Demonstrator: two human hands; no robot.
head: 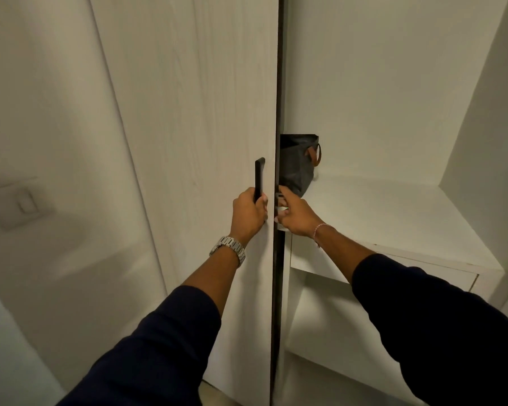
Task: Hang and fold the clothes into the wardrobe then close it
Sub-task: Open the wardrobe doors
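Your left hand [251,208] is wrapped round the lower end of the black bar handle [259,179], which runs upright on the pale wardrobe door [194,136]. That is the relation the next move turns on: the handle's long axis is vertical and lies directly under your left hand, while the door's dark edge [278,259] stands between your two hands. Your right hand [294,215] reaches past that edge into the open compartment, fingers curled at the door's inner side; whether it pinches a catch or merely rests there cannot be told, since the edge hides the fingertips. The two hands sit close together, the left nearer the handle, the right just beside the edge.

Inside, a dark grey bag [301,162] with a brown strap stands on the white shelf [393,212], just beyond your right hand. No clothes show anywhere in view, hung or folded.

Judging by the grip and the narrow gap, you appear to be working the door itself, opening or closing it. Mind the right fingers, which lie in the path of that edge.
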